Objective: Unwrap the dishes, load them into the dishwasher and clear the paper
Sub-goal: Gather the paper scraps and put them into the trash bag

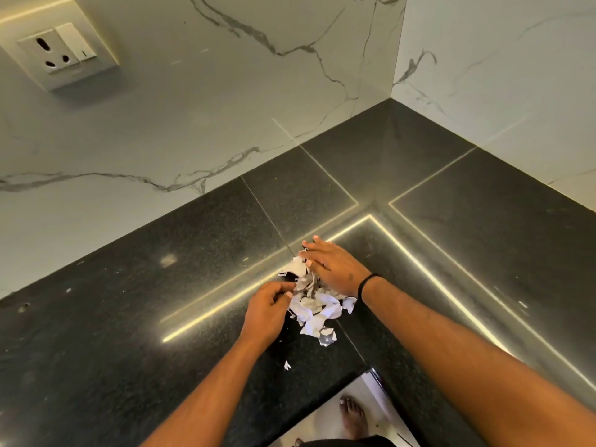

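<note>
The torn paper (314, 304) on the bench (129, 311) looks light, soft and loose. The left hand (266, 312) pinches scraps; the right hand (332, 269) presses flat, fingers straight. Best scooped from both sides.

A heap of torn paper scraps (314, 303) lies on the black speckled counter (129, 317) near its inner corner. The left hand (267, 312) pinches the heap's near-left edge with curled fingers, while the right hand (332, 267), a black band at its wrist, rests flat on top; one small scrap (287, 365) lies apart
</note>
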A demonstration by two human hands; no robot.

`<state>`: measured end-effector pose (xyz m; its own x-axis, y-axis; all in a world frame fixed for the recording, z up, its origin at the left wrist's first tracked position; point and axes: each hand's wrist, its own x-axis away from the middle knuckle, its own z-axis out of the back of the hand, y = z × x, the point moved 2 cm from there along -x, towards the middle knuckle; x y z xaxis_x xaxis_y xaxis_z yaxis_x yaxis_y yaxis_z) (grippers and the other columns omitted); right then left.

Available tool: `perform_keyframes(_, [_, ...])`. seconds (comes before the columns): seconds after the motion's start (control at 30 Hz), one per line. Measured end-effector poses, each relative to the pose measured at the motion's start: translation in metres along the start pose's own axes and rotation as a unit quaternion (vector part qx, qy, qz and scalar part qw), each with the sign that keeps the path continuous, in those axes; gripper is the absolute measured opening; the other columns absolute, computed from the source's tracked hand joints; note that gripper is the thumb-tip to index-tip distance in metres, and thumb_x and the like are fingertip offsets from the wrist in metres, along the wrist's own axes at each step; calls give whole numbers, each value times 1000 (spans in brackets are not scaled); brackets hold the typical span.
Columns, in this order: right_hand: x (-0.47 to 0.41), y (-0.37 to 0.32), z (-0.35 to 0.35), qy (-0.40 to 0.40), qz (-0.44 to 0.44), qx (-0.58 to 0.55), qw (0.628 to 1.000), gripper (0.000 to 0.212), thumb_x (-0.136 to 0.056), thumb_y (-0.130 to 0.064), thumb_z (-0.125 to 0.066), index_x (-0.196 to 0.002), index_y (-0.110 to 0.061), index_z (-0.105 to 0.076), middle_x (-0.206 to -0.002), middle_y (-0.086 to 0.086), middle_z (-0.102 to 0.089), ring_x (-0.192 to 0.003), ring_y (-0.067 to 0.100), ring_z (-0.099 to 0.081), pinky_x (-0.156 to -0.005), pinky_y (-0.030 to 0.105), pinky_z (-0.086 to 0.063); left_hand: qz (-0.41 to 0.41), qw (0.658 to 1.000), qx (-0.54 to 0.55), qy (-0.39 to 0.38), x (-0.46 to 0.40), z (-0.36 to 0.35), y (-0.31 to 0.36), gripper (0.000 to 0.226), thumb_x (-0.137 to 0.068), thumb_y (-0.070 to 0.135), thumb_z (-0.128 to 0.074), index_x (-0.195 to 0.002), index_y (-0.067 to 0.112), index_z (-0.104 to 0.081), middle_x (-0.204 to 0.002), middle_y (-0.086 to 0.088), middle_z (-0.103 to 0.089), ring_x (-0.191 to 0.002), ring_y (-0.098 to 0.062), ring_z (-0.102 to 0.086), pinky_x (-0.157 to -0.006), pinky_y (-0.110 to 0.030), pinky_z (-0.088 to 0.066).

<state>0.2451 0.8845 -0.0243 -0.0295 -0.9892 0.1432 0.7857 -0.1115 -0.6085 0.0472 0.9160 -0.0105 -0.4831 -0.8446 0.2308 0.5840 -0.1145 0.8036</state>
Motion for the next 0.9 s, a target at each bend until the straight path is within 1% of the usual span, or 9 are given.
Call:
perform_keyframes(0.1, [18,-5,3,-19,2,-7,1000,53,-107,-44,-35,-157,-27,-31,-164,-1,-28,-155,15,-11,-126,40,-11,-50,998,-8,31,22,7,-7,21,-97,12,-63,-111,24,-73,-111,16,-66,-102,2,-63,-91,-21,-51])
perform_keyframes(0.17, [32,-6,11,16,1,4,1000,68,-102,-60,-39,-159,-29,-22,-165,-2,-26,-155,16,-11,-127,44,-12,-95,992,-45,74,40,15,-13,21,-96,15,-65,-113,26,-71,-109,17,-62,-101,-1,-63,-87,-20,-50])
perform_keyframes(0.27, [59,4,13,66,-24,6,998,94,-87,-81,-45,-160,-34,-10,-168,-4,-10,-155,15,1,-127,44,-4,-63,988,-74,121,65,29,-21,28,-88,26,-76,-114,32,-66,-100,13,-60,-84,-5,-62,-75,-24,-54])
perform_keyframes(0.4, [81,14,-12,32,-55,18,998,126,-66,-93,-55,-159,-38,11,-167,-1,16,-152,14,22,-127,44,4,5,993,-65,-97,78,31,-32,93,-56,44,-96,-135,48,-48,-108,10,-56,-86,-10,-58,-77,-23,-54])
perform_keyframes(0.47, [82,9,-23,39,-29,50,998,133,-62,-94,-57,-156,-37,18,-166,0,22,-151,16,26,-126,41,6,-16,980,-128,-149,77,26,-34,104,-51,39,-97,-138,51,-41,-111,13,-51,-86,-7,-55,-77,-19,-51])
perform_keyframes(0.57, [80,-4,-34,33,-2,71,997,138,-59,-93,-59,-155,-37,23,-165,3,26,-151,19,28,-126,41,5,5,988,-113,-103,67,22,-34,91,-56,30,-96,-128,53,-45,-103,10,-56,-77,-9,-58,-74,-25,-55])
perform_keyframes(0.73, [79,-20,-41,44,38,50,997,141,-58,-89,-65,-160,-30,12,-165,4,28,-151,22,29,-126,45,1,6,986,-160,-44,48,21,-20,63,-64,39,-93,-112,37,-54,-84,7,-59,-71,-7,-56,-64,-28,-49])
perform_keyframes(0.83, [85,-25,-45,79,45,59,994,141,-58,-88,-67,-160,-29,10,-165,5,26,-151,26,27,-125,51,0,-22,986,-156,46,42,23,-11,56,-68,44,-90,-111,36,-54,-97,15,-55,-82,-3,-54,-69,-25,-49])
perform_keyframes(0.9, [87,-26,-48,96,43,90,990,141,-56,-90,-64,-160,-29,9,-166,8,23,-152,30,24,-125,56,-3,-67,984,-128,105,35,21,-5,55,-78,48,-81,-123,31,-54,-115,14,-50,-100,-3,-53,-83,-22,-48])
